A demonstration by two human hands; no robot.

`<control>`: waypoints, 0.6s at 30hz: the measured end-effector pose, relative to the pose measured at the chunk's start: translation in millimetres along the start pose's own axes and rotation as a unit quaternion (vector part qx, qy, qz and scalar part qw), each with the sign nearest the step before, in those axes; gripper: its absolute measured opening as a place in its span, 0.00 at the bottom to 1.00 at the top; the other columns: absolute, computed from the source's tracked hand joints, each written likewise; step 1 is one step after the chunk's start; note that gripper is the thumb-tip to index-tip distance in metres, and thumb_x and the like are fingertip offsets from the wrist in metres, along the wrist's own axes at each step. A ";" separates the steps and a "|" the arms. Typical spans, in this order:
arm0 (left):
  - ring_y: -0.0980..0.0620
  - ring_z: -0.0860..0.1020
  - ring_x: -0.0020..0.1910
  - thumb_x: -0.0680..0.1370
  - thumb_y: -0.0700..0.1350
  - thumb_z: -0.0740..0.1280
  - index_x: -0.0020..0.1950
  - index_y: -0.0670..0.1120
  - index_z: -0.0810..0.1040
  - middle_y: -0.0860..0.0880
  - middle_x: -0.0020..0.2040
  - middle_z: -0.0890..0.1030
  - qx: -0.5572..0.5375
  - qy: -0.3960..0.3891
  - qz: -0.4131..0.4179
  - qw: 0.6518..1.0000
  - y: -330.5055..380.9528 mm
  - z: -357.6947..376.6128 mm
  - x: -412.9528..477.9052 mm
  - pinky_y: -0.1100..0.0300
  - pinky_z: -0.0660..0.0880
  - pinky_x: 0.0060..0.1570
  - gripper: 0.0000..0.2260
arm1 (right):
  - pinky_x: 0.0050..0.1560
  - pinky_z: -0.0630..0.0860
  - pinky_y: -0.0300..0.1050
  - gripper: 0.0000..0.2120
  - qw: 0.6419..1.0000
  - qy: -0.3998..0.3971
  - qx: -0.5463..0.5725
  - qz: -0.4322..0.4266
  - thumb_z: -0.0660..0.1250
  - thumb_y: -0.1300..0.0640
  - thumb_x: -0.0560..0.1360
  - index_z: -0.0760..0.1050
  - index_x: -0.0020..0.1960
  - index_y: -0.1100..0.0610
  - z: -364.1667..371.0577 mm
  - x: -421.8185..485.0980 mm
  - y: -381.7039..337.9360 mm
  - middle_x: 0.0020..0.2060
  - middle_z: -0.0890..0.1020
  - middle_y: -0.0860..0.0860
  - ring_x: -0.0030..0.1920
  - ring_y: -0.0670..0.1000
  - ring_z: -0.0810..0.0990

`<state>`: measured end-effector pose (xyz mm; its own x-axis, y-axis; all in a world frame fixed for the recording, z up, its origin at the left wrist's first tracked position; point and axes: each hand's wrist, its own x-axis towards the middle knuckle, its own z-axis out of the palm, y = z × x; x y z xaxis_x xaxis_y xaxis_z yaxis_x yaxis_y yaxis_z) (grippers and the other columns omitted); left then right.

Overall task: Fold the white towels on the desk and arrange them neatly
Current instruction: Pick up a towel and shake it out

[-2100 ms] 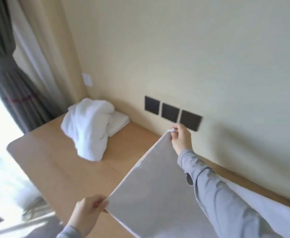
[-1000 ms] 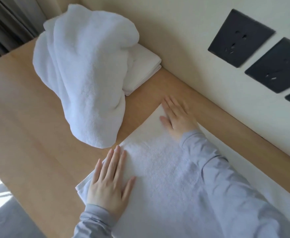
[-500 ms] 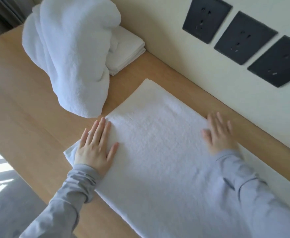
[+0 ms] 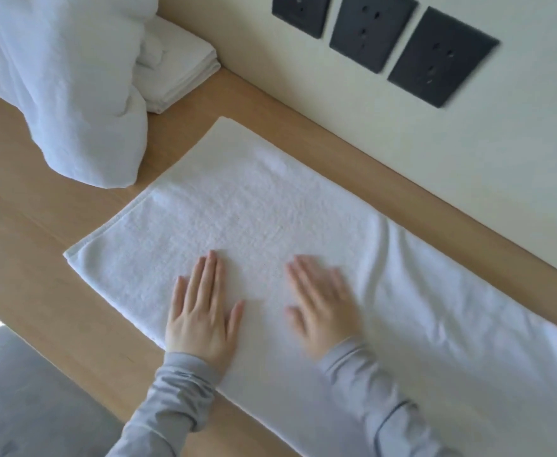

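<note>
Towel (image 4: 270, 206) lay flat on the wooden desk (image 4: 40, 232) under the left hand (image 4: 201, 318) and right hand (image 4: 323, 308), both open with palms pressed down side by side, while beyond the towel a crumpled white pile (image 4: 66, 87) leaned on a folded stack (image 4: 185, 67).

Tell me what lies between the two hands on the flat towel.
In the head view, only bare white flat towel lies between the left hand and right hand; nothing else sits there.

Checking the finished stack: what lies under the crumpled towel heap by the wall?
A folded towel stack pokes out from beneath the crumpled towel heap, resting on the desk. How far the stack extends underneath is hidden.
</note>
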<state>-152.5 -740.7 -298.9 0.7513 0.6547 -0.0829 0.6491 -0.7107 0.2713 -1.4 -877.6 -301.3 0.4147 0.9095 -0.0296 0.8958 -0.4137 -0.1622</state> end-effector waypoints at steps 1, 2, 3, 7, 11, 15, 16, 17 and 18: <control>0.48 0.53 0.75 0.78 0.61 0.39 0.75 0.40 0.53 0.46 0.76 0.54 0.005 -0.003 -0.004 1.000 0.4 0.9 0.2 0.51 0.46 0.74 0.33 | 0.68 0.63 0.59 0.25 0.999 0.008 -0.015 0.031 0.51 0.49 0.78 0.64 0.71 0.60 -5.9 -7.1 32.8 0.71 0.66 0.55 0.72 0.56 0.63; 0.49 0.52 0.75 0.77 0.61 0.40 0.76 0.41 0.51 0.47 0.76 0.53 0.010 -0.005 -0.007 1.000 2.1 2.4 0.5 0.51 0.46 0.74 0.33 | 0.68 0.64 0.60 0.26 0.996 0.011 -0.028 0.080 0.50 0.49 0.78 0.63 0.71 0.62 -12.1 -14.1 67.7 0.71 0.65 0.57 0.72 0.58 0.64; 0.49 0.51 0.75 0.77 0.61 0.41 0.76 0.41 0.50 0.47 0.76 0.52 0.016 -0.005 -0.010 1.000 3.4 3.9 0.5 0.51 0.45 0.74 0.33 | 0.68 0.63 0.61 0.28 0.990 0.008 -0.041 0.136 0.47 0.48 0.77 0.62 0.72 0.62 -18.7 -21.0 101.9 0.71 0.64 0.58 0.72 0.59 0.63; 0.52 0.43 0.75 0.76 0.60 0.38 0.76 0.42 0.44 0.49 0.76 0.45 0.036 -0.006 -0.018 0.999 6.7 3.9 0.5 0.53 0.40 0.74 0.34 | 0.74 0.46 0.57 0.37 0.957 -0.010 -0.051 0.284 0.35 0.41 0.73 0.54 0.74 0.62 -34.2 -40.7 180.1 0.75 0.56 0.57 0.76 0.54 0.51; 0.50 0.42 0.75 0.77 0.56 0.42 0.76 0.41 0.46 0.46 0.77 0.46 -0.021 0.005 -0.039 0.999 47.3 4.8 -7.3 0.52 0.40 0.75 0.31 | 0.72 0.50 0.63 0.28 0.955 0.080 -0.009 0.285 0.53 0.52 0.77 0.58 0.72 0.68 -31.2 -33.7 126.8 0.72 0.59 0.64 0.73 0.63 0.56; 0.48 0.45 0.76 0.77 0.57 0.39 0.76 0.42 0.50 0.47 0.76 0.48 -0.048 -0.018 0.050 0.997 125.1 28.2 -37.1 0.54 0.40 0.73 0.31 | 0.65 0.66 0.63 0.23 0.990 0.079 0.012 0.120 0.57 0.58 0.74 0.70 0.66 0.66 -6.5 -55.2 30.0 0.67 0.71 0.60 0.68 0.61 0.69; 0.48 0.46 0.76 0.77 0.57 0.39 0.76 0.42 0.50 0.47 0.76 0.49 -0.038 -0.024 0.054 0.998 135.3 33.9 -43.0 0.54 0.41 0.73 0.31 | 0.64 0.69 0.62 0.23 0.995 0.053 0.002 0.090 0.56 0.57 0.73 0.72 0.65 0.64 -6.1 -64.8 23.6 0.66 0.73 0.58 0.67 0.58 0.70; 0.48 0.47 0.76 0.77 0.58 0.40 0.76 0.42 0.51 0.47 0.76 0.50 -0.024 -0.023 0.056 0.998 139.9 37.9 -46.6 0.53 0.42 0.74 0.32 | 0.64 0.69 0.61 0.24 0.997 0.029 -0.001 0.071 0.55 0.55 0.73 0.72 0.66 0.62 -8.0 -74.8 30.1 0.67 0.73 0.56 0.68 0.55 0.70; 0.48 0.48 0.75 0.77 0.58 0.41 0.76 0.41 0.52 0.47 0.76 0.51 -0.010 -0.017 0.057 0.998 140.1 41.0 -48.4 0.52 0.44 0.74 0.32 | 0.66 0.67 0.61 0.25 0.998 0.020 -0.002 0.067 0.54 0.53 0.74 0.71 0.67 0.61 -11.3 -85.3 48.9 0.68 0.72 0.55 0.68 0.55 0.70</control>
<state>-93.0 -882.5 -296.2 0.8235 0.5612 -0.0832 0.5577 -0.7739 0.3000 8.8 -975.9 -295.5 0.5368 0.8436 -0.0124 0.8323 -0.5319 -0.1562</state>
